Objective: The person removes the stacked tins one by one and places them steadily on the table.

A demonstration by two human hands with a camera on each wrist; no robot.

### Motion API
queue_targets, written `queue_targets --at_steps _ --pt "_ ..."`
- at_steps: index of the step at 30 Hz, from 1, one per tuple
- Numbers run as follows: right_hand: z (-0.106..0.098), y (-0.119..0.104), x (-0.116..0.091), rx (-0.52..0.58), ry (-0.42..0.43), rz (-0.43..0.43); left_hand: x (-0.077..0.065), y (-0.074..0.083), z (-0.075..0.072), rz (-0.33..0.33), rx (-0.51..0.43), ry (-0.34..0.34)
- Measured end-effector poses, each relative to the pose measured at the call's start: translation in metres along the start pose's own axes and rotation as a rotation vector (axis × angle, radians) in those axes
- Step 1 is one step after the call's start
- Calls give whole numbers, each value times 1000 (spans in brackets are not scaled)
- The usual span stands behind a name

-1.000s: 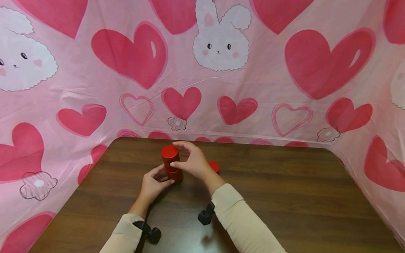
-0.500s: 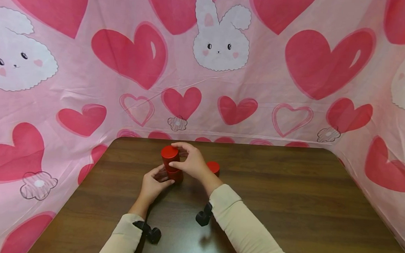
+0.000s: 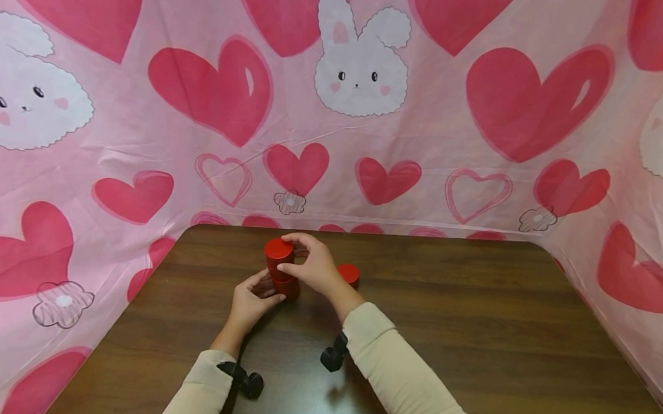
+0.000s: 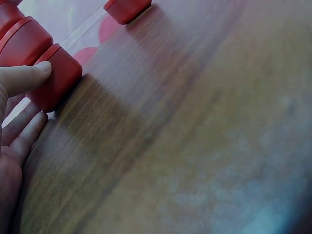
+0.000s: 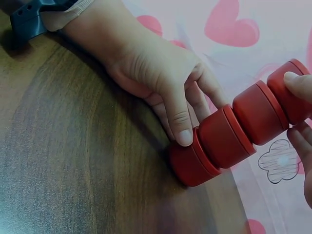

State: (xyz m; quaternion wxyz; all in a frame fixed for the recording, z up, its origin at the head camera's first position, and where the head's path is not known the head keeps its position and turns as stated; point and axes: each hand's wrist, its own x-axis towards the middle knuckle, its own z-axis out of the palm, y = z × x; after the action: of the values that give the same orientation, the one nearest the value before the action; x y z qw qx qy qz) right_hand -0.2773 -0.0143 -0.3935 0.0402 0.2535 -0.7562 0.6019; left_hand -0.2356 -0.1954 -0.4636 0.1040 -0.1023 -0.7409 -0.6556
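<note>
Several red lidded round tins stand in a stack [image 5: 226, 136] on the wooden table, one on top of another. My left hand [image 3: 251, 302] holds the bottom tin [image 4: 63, 73], thumb on its near side and fingers around the far side. Up at the top tin [image 3: 279, 250], my right hand [image 3: 317, 268] pinches it between thumb and fingers. In the right wrist view the tins sit slightly out of line with each other. Part of the stack is hidden behind the right thumb in the head view.
Another red tin [image 3: 349, 274] stands alone on the table [image 3: 472, 329], right of the stack and behind the right wrist. A pink cloth [image 3: 439, 131] with hearts and rabbits hangs along the table's back and sides. Black wrist mounts [image 3: 334, 354] jut from both sleeves.
My right forearm has shifted slightly left, uncovering more of the lone tin. The top tin has moved a touch to the right; the left hand keeps its place.
</note>
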Motion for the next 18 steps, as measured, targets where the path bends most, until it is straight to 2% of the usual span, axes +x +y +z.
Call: queue_targets --at_steps 5,12,18 --pt "-4 -1 -3 -26 29 -12 0 -1 1 1 -1 1" --pt "-12 2 -9 58 73 -48 0 -2 1 -6 6 4" --pt "-20 8 -14 42 113 -59 0 -2 0 -5 1 0"
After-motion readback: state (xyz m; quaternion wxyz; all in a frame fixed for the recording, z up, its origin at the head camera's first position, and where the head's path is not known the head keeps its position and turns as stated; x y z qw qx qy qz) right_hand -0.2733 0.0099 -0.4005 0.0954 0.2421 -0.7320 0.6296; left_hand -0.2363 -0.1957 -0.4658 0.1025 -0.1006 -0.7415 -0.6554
